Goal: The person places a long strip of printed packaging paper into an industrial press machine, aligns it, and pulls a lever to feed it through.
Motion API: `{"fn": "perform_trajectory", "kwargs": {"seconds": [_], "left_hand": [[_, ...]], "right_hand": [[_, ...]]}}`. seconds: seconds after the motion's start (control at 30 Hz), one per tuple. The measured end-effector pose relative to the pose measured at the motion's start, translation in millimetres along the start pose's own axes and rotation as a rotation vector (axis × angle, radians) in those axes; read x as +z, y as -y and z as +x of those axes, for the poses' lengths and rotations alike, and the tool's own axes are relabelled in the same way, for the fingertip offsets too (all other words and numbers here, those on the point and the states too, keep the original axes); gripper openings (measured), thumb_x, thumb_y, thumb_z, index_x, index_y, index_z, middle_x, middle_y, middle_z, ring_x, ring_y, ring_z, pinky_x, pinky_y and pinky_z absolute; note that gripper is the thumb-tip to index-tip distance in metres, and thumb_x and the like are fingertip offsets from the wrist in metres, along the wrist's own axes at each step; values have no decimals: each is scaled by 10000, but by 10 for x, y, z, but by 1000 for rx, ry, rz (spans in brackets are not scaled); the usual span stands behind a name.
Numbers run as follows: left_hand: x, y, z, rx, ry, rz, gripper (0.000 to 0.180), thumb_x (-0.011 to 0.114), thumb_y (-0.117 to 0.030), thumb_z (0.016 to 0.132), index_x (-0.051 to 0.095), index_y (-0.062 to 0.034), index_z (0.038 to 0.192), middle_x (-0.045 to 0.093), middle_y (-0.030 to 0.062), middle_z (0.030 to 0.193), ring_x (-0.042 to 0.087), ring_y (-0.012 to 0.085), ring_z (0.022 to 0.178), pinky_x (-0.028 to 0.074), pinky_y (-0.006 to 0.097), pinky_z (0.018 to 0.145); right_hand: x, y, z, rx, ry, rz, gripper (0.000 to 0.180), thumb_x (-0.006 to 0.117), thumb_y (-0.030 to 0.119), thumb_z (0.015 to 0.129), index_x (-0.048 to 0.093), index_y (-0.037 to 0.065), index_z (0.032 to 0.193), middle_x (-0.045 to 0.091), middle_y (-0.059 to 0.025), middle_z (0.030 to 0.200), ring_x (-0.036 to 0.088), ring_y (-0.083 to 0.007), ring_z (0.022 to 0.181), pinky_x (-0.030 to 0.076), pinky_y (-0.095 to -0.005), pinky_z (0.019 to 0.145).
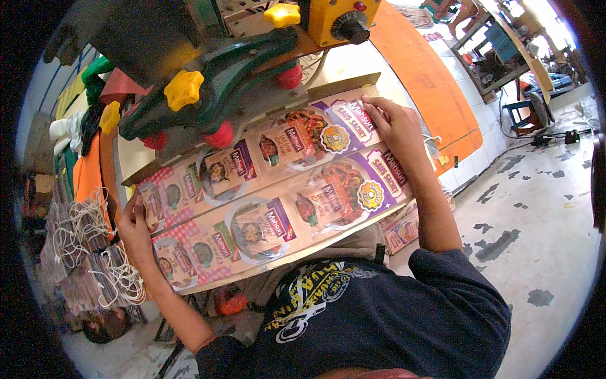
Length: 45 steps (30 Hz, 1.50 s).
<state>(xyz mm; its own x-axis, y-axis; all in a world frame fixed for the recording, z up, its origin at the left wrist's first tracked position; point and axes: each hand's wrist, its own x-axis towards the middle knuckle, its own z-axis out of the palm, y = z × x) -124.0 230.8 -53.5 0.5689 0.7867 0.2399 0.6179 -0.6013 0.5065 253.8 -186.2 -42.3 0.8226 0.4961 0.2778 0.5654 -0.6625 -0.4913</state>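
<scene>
Head view: nearest, a dark shirt (pixel 391 303). Above it, a long printed sheet (pixel 271 196) of food pictures lies across the machine's table. The left hand (pixel 136 230) grips one end, fingers curled over the edge; the right hand (pixel 394 126) pinches the other. Beyond, the green machine (pixel 208 82) with yellow knobs (pixel 184 89).

both hands, left hand (pixel 134 228) and right hand (pixel 392 124), grip a printed sheet (pixel 271 196) (food pictures) under a green machine (pixel 214 82)
</scene>
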Motion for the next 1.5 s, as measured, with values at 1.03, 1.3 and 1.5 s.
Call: {"fn": "perform_trajectory", "kwargs": {"seconds": [1.03, 1.3, 1.5], "left_hand": [[-199, -399, -94, -98, -38, 70, 310, 608, -232, 963, 705, -126, 1238, 704, 190, 776, 655, 232, 558, 503, 368, 618], [-81, -179, -101, -117, -60, -58, 306, 653, -270, 932, 731, -116, 1184, 713, 202, 907, 689, 312, 777, 520, 403, 732], [-49, -104, -68, -72, -81, -3, 312, 621, -325, 955, 734, -140, 1180, 722, 188, 837, 718, 315, 791, 534, 411, 717]], "right_hand": [[-39, 132, -19, 85, 67, 185, 335, 603, 310, 982, 719, 67, 1181, 729, -202, 1062, 714, -303, 984, 517, -377, 873], [-22, 124, -1, 58, 93, 127, 350, 595, 314, 991, 705, 70, 1216, 719, -199, 1114, 694, -310, 1035, 505, -386, 905], [-62, 145, -4, 102, 120, 158, 354, 595, 277, 1007, 688, 5, 1214, 727, -179, 1114, 681, -215, 1010, 503, -329, 893]]}}
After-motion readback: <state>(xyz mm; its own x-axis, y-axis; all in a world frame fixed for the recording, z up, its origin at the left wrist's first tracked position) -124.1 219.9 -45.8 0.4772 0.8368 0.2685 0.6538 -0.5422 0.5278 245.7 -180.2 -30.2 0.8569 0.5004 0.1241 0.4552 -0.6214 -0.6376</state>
